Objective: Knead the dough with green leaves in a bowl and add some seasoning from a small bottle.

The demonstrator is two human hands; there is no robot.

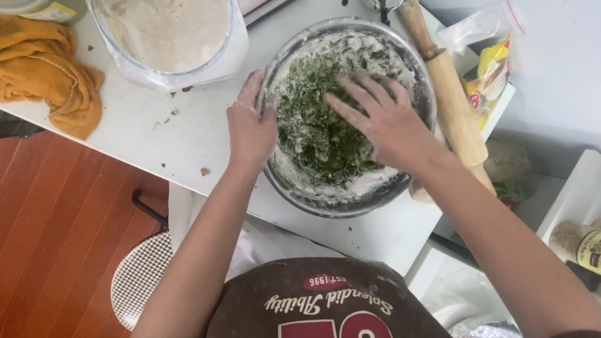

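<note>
Now we're bracing the steel bowl (pixel 296 190) at centre frame: left hand (pixel 249 130) curled around its left rim, right hand (pixel 387 124) pressing splayed, open fingers into the leafy flour mix (pixel 321 121), likely soft and sticky. Beyond, upper frame, a flour container (pixel 169 25) is sitting.

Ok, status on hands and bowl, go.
Left hand steadying metal bowl at rim. Right hand open, pressed into green herb-flour mix. Rolling pin beside bowl.
</note>
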